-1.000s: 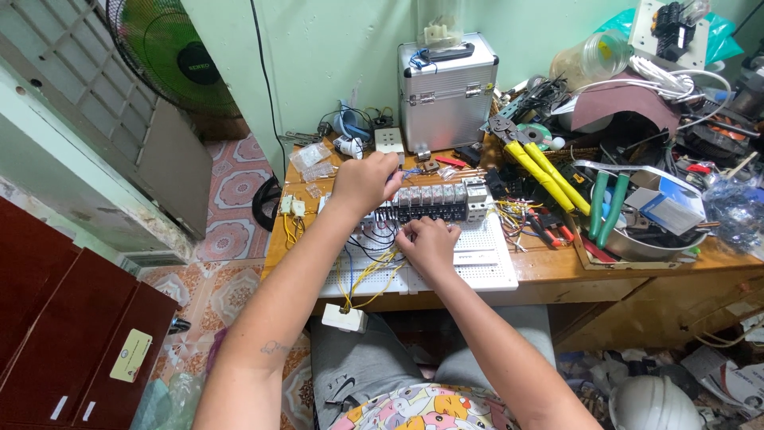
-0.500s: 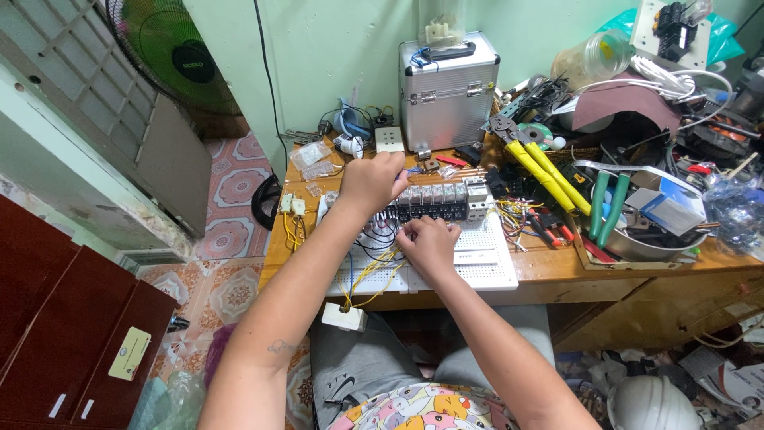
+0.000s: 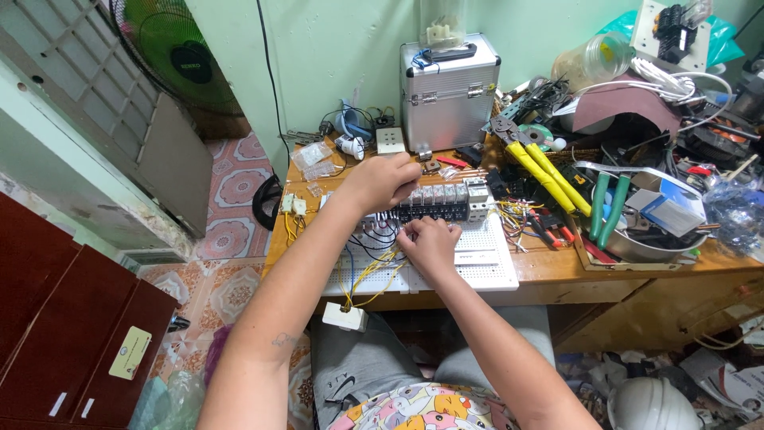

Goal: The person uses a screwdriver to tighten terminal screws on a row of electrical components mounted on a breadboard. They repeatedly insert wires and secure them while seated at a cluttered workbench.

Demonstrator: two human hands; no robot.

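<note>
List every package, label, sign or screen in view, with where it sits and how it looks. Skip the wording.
Clear plastic packets: far left end of the bench, flat, see-through.
Pale yellow label: on the dark red cabinet door, rounded rectangle.
Round black badge: centre of the green fan, top left.
Blue and white box: in the right-hand clutter.
No screens.

Tool pile (image 3: 605, 183) blocks right; case (image 3: 450, 95) behind; left bench edge (image 3: 278, 231) free.
</note>
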